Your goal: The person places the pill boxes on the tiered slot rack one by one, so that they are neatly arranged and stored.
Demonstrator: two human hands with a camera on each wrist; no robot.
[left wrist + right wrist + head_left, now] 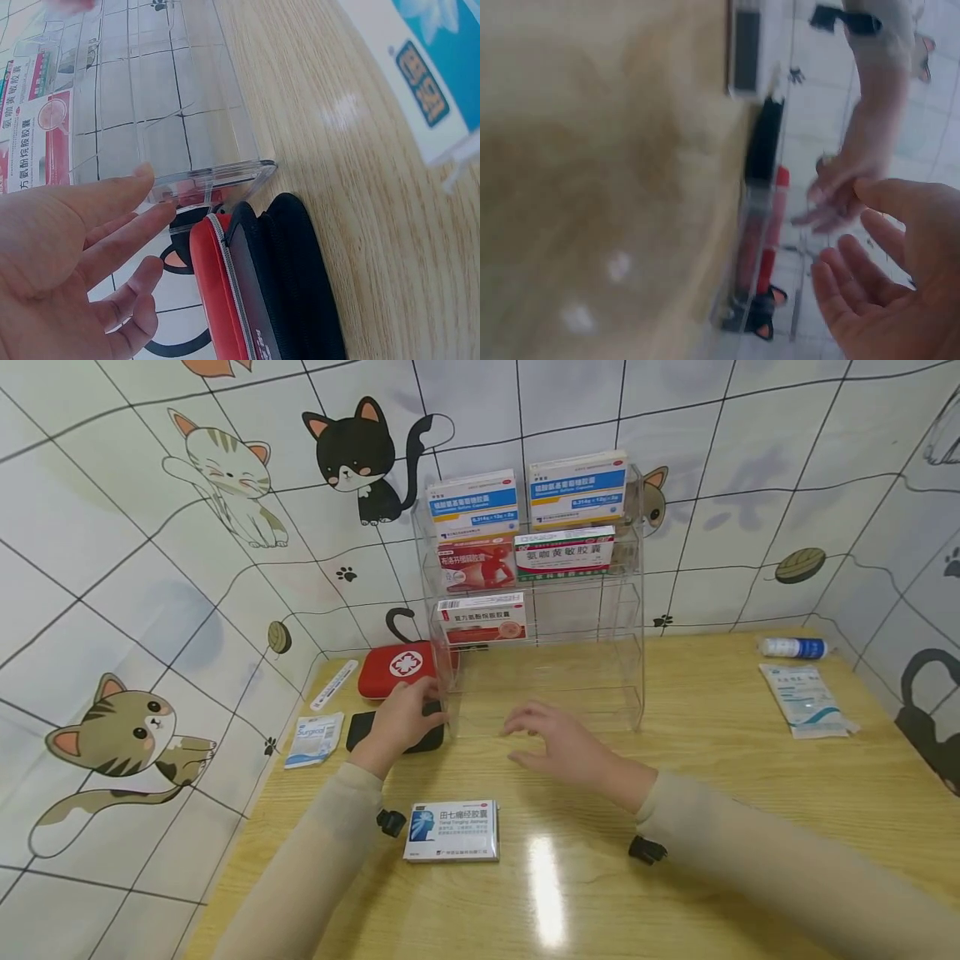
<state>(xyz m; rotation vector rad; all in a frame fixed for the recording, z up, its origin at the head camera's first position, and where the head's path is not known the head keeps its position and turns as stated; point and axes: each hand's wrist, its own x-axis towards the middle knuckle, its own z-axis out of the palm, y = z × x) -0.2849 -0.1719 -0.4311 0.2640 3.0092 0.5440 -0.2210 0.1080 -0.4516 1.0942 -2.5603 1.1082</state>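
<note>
A clear acrylic display stand stands on the wooden table against the tiled wall, with medicine boxes on its upper tiers. My left hand is at its lower left side. In the left wrist view the thumb and forefinger tips lie right at the stand's edge, slightly apart, with the other fingers loosely bent. My right hand hovers before the stand's lower front, fingers relaxed and holding nothing; its wrist view is blurred. A white medicine box with a blue head picture lies flat between my forearms.
Beside the left hand lie a red first-aid case, a black case, a surgical packet and a thin white strip. At the far right are a blue-and-white tube and a white packet.
</note>
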